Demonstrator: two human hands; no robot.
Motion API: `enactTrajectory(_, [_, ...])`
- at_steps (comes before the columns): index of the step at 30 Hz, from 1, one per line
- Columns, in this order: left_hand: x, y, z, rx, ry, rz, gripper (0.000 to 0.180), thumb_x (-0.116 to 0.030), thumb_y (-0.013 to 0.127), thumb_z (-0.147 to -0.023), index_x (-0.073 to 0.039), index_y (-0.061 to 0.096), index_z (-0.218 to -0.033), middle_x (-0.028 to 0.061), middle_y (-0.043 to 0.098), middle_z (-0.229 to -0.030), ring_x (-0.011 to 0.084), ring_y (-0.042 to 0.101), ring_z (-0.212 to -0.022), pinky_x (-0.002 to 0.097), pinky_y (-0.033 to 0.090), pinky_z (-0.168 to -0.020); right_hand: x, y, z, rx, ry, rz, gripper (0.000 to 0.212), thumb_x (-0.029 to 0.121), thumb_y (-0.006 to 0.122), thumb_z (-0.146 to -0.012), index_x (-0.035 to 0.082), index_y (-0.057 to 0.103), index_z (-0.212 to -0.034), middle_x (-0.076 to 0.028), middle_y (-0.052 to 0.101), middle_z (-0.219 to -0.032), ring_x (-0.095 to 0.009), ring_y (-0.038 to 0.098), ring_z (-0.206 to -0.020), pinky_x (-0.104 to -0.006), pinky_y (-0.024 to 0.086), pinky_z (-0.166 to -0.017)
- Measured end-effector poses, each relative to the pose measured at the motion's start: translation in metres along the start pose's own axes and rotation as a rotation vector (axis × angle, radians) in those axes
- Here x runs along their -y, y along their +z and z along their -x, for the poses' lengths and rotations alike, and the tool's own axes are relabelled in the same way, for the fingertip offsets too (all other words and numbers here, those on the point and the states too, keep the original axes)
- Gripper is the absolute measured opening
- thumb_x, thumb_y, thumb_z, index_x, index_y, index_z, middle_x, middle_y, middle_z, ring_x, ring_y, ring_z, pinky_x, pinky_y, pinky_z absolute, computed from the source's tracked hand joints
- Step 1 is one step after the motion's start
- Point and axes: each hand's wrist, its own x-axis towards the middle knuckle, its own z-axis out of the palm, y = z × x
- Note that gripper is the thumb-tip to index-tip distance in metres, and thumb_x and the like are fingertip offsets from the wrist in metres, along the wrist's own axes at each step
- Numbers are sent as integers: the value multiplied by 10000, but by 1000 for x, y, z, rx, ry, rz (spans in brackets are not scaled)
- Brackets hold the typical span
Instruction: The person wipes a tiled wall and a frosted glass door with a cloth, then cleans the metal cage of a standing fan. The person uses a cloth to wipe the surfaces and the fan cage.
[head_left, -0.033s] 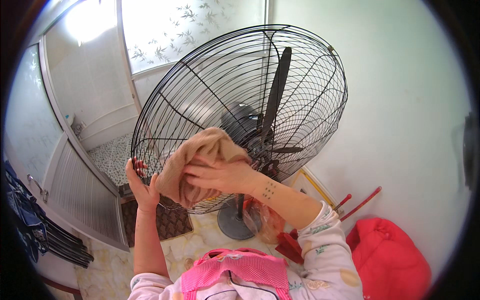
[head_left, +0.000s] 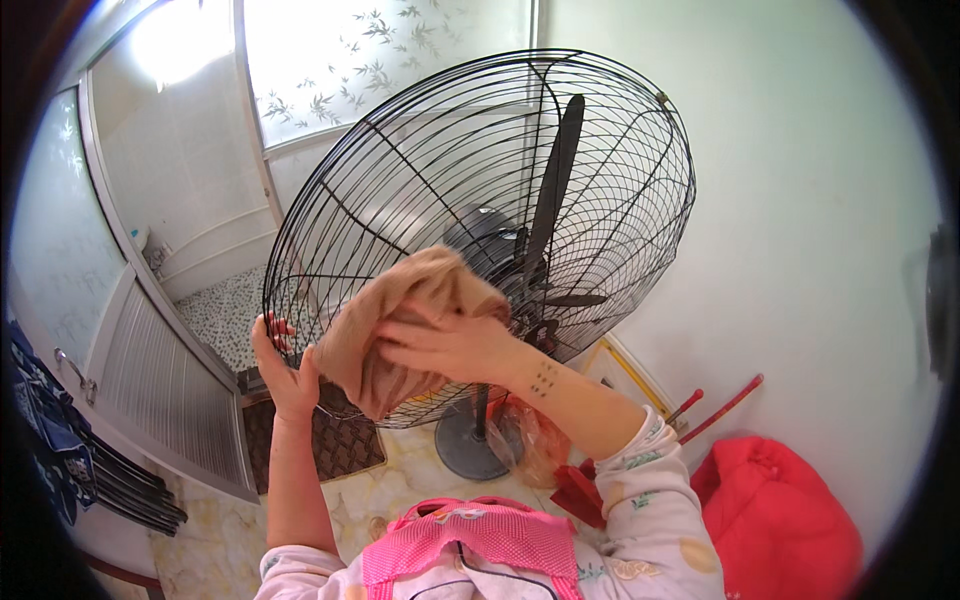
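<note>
A large black pedestal fan stands before me, its round wire guard enclosing a dark blade. At the guard's lower left rim, my left hand is closed around the wires, with its fingertips showing through the cage. My right hand presses a bunched tan cloth against the lower front of the guard. Its fingers lie over the folds, and the cloth hides the wires behind it. Below the cage, the fan's round grey base rests on the floor.
A crumpled clear plastic bag lies beside the base. Further right are red-handled rods against the wall and a big red bundle. A brown mat and an open door are on the left, near stacked dark folding frames.
My right hand and the cloth under it have shifted slightly up and to the right across the guard. My left hand and the fan stay where they were.
</note>
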Motion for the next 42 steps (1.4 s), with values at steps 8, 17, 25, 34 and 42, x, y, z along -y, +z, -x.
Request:
enactTrajectory(8, [-1, 6, 1, -21, -20, 33, 729, -367, 645, -881, 17, 301, -1397, 113, 478, -1172, 206, 488, -979, 356, 393, -835, -67, -51, 87, -483, 744, 217, 631, 309, 739, -708, 171, 530, -1287, -136, 447, -1357, -428, 359, -1289, -536, 319, -1037])
enactTrajectory(17, [4, 4, 1, -37, 3, 3, 724, -338, 636, -875, 20, 291, -1402, 113, 482, -1184, 202, 483, -989, 347, 396, -822, -105, -64, 154, -1157, 1252, -270, 646, -63, 599, -772, -36, 349, -1368, -142, 436, -1296, -261, 490, -1175, -319, 461, -955])
enactTrajectory(25, [-4, 9, 3, -22, -19, 14, 721, -322, 635, -879, 28, 289, -1406, 109, 482, -1183, 203, 480, -981, 343, 389, -827, -46, -60, 48, -553, 629, 258, 558, 152, 717, -693, 72, 548, -1219, -110, 496, -1216, -329, 463, -1129, -459, 362, -921])
enactTrajectory(34, [2, 4, 1, -2, -36, 31, 715, -263, 641, -871, 41, 282, -1409, 128, 474, -1213, 213, 485, -1010, 359, 390, -874, -26, -29, 57, -390, 448, 306, 297, 290, 686, -732, 223, 645, -1019, -2, 504, -1151, -281, 363, -1174, -453, 322, -926])
enactTrajectory(42, [7, 6, 3, -21, 13, 25, 721, -303, 637, -885, 33, 280, -1414, 123, 470, -1227, 210, 488, -1006, 357, 399, -849, -97, -44, 173, -613, 1133, 285, 468, 168, 670, -760, 23, 506, -1173, -191, 508, -1182, -351, 503, -1086, -404, 434, -828])
